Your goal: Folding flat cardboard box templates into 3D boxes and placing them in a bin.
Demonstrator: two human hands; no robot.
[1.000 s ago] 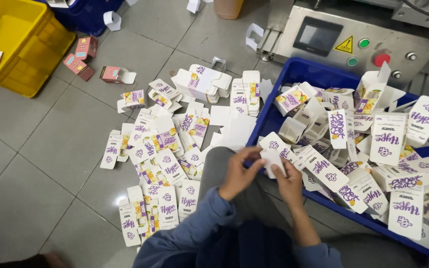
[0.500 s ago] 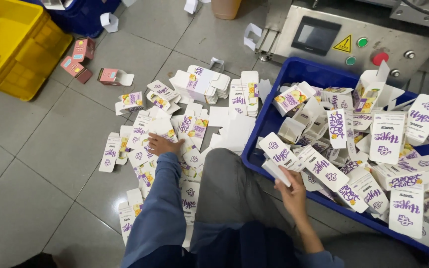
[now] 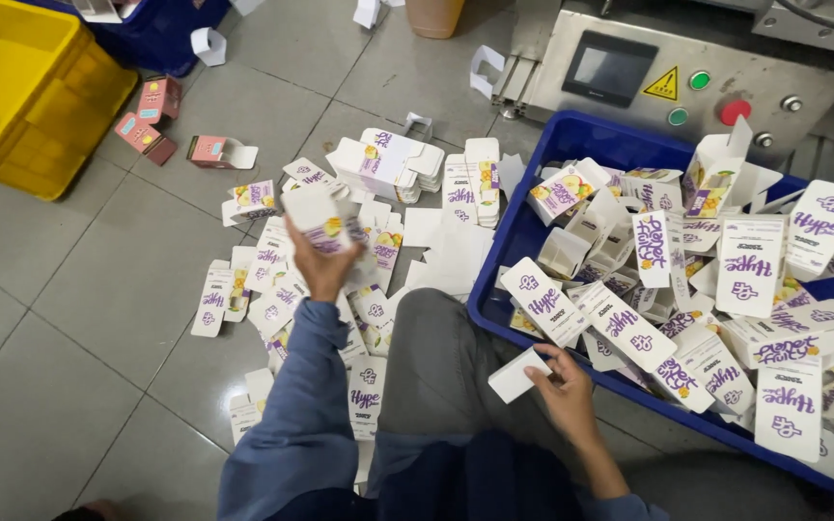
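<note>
My left hand [image 3: 319, 262] is raised over the floor pile and grips a small stack of flat white cartons with purple and yellow print [image 3: 322, 216]. My right hand [image 3: 564, 388] rests by my knee at the near rim of the blue crate [image 3: 533, 232] and pinches one plain white folded carton [image 3: 517, 375]. The crate is heaped with the same printed cartons [image 3: 751, 280], some flat, some half opened. More of them lie scattered on the grey tile floor [image 3: 272, 289] ahead of my left knee.
A yellow crate [image 3: 21, 96] stands at the far left with pink boxes [image 3: 152, 116] on the floor beside it. A steel machine with a dark screen and coloured buttons [image 3: 673, 72] sits behind the blue crate. A dark blue bin [image 3: 161, 29] is at the back.
My hands, together over a carton a second ago, have parted. The left reached down to the floor pile and has now lifted a stack of cartons; the right stays by the crate with one carton.
</note>
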